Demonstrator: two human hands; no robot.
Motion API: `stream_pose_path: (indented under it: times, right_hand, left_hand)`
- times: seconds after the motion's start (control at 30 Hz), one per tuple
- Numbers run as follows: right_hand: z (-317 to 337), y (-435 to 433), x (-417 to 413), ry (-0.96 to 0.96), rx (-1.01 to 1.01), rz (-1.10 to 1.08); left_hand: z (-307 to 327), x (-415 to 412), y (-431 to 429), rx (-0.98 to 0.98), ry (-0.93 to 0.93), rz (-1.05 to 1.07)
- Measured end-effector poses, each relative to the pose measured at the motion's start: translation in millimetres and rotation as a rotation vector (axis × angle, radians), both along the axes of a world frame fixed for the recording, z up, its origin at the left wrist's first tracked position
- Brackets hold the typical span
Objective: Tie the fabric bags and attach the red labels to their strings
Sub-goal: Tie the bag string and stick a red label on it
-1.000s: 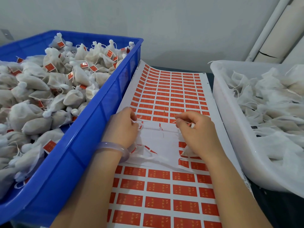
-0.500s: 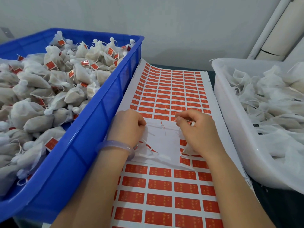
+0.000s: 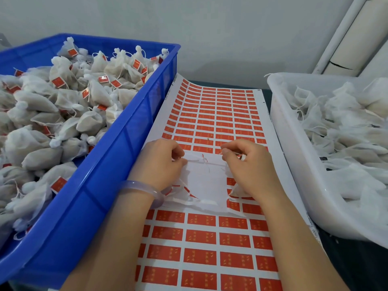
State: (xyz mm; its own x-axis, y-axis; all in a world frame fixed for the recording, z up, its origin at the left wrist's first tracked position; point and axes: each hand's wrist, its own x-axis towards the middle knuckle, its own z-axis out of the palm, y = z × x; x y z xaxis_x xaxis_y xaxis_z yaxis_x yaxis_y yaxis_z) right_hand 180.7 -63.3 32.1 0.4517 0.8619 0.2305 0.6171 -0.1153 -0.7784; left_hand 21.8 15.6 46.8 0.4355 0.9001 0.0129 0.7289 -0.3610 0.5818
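Left hand (image 3: 159, 164) shifted rightward; right hand (image 3: 249, 164) hides string (image 3: 204, 161) end.

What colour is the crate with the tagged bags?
Blue. The crate shows best in the head view.

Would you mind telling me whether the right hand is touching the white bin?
Apart. The head view shows a strip of label sheet between the right hand and the white bin.

Soft, even, dim indoor light, faint shadows, mild overall softness, wide-angle bowing toward the frame edges.
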Motion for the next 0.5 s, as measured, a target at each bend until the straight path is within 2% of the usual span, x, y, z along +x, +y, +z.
stream_pose_path:
  times: [0.3,0.5]
  right_hand:
    - [-1,0,-1,-0.012,-0.007,-0.003]
    - [0,0,-2,-0.016,-0.011,-0.002]
  left_hand:
    - [-5,5,-1,0.094,0.019,0.006]
    - [-7,13,0,0.14,0.201,0.002]
